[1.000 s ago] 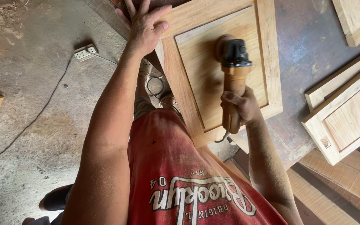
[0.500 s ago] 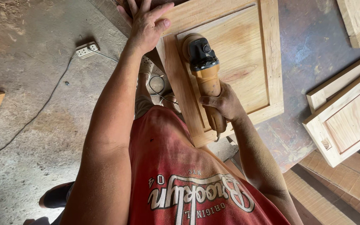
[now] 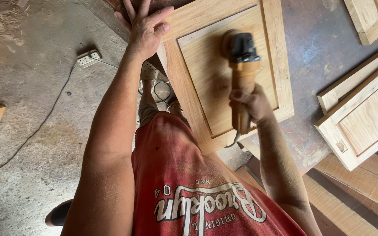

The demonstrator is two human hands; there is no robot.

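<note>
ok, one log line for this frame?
left hand: flat on door panel corner | right hand: grips sander | sander head: on recessed centre

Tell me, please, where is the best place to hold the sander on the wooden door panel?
Probably the long orange handle of the sander, gripped from the near end, where the right hand wraps it; the black head sits on the wooden door panel, which the left hand steadies.

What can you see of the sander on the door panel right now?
The sander is a handheld power tool with a black head and a dust-coated orange body. Its round pad lies flat on the recessed centre of the wooden door panel, near the upper part. The right hand grips the handle, fingers wrapped around it. A cord leaves the handle's lower end. The left hand does not touch it; it presses on the panel's frame corner.
</note>
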